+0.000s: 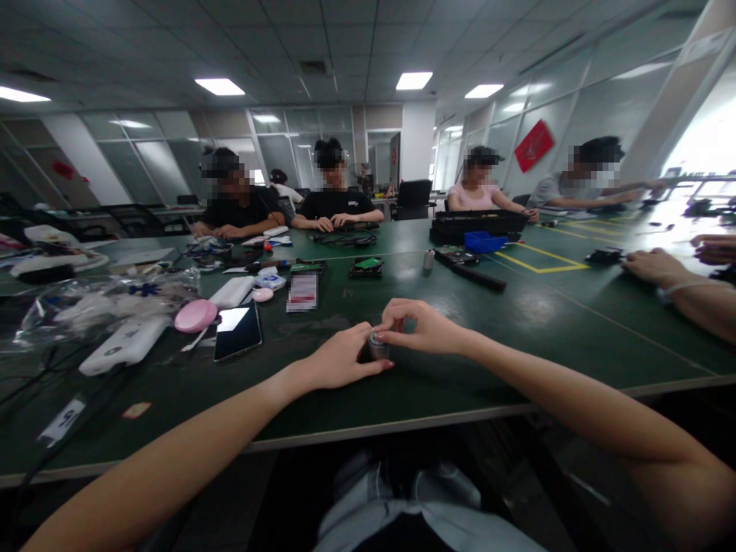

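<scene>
Counter [540,322]: dark green, spanning the view, with yellow tape lines [563,269] right of the middle.
Co-workers [336,203]: several, seated along the far side; another person's forearm [698,287] reaches in at the right edge.
Black case [477,225]: on the far part of the counter before a co-worker in pink, a blue bin [484,243] just in front of it.
White plastic device [126,341]: lying at the left, beside clear plastic bags [164,291].
Left hand [345,356]: fingers wrapped around a metal cylinder [379,350], thumb across its near side.
Right hand [425,326]: thumb and bent fingers pinching the cylinder's top.
Smartphone [238,333]: left of the hands, near a pink round case [195,315].
Metal cylinder: upright, between the hands, toward the counter's near edge.
Second cylinder [428,260]: standing farther off, near a black bar [474,277].
</scene>
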A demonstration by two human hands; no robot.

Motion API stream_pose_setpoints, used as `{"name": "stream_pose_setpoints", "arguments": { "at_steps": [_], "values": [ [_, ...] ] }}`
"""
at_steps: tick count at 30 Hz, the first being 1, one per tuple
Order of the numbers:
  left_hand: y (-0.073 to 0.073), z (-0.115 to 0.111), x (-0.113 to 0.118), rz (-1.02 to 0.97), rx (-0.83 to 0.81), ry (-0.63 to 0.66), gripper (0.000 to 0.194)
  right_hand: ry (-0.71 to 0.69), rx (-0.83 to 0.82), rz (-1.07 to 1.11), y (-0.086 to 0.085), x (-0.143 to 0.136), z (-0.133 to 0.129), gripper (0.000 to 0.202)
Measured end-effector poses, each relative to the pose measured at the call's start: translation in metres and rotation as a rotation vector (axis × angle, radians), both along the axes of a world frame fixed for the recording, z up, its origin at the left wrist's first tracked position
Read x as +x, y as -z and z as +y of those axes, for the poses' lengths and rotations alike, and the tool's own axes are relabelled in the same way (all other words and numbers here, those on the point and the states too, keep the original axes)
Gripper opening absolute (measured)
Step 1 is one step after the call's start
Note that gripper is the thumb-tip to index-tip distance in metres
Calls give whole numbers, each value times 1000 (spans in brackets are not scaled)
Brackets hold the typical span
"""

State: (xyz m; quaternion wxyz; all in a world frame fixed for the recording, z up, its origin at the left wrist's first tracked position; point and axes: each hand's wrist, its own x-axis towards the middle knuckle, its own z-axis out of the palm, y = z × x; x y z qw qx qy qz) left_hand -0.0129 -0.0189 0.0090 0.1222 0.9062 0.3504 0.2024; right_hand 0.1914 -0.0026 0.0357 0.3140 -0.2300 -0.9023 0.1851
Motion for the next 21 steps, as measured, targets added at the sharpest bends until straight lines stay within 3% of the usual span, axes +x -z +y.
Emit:
{"name": "stream_pose_setpoints", "arguments": {
  "at_steps": [14,21],
  "values": [
    [3,2,0,-27,-36,-15,45,79,3,36,1,-2,0,23],
    [0,2,-1,-47,-66,-23,46,96,-102,37,-2,-8,-1,21]
  ]
}}
